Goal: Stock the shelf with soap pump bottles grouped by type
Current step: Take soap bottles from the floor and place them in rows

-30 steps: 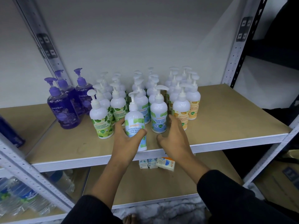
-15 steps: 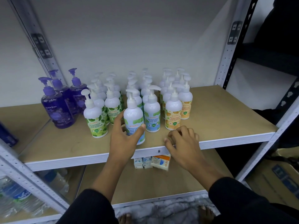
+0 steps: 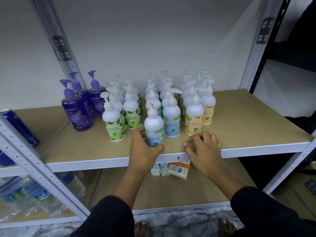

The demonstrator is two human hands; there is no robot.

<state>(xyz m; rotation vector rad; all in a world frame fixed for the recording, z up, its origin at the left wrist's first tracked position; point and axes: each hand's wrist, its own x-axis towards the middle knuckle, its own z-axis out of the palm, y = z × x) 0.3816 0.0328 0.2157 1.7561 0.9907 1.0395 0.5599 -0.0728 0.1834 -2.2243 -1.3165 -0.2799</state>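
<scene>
My left hand [image 3: 144,149] grips a white pump bottle with a blue and green label [image 3: 153,127], standing upright at the front of the wooden shelf [image 3: 248,127]. My right hand [image 3: 204,148] rests with curled fingers on the shelf's front edge, holding nothing. Behind stand rows of white pump bottles: green-label ones [image 3: 114,124] on the left, blue-label ones [image 3: 171,118] in the middle, orange-label ones [image 3: 195,119] on the right. Three purple bottles [image 3: 77,112] stand at the far left.
Grey perforated uprights [image 3: 34,161] frame the shelf. A dark blue can [image 3: 21,128] lies on the neighbouring shelf at left. Small boxes [image 3: 177,170] sit on the lower shelf under my hands, and water bottles [image 3: 34,195] fill the lower left.
My right hand pulled back from the orange-label bottles to the shelf's front edge and curled. My left hand kept hold of the blue-label bottle, nudging it slightly back toward its row.
</scene>
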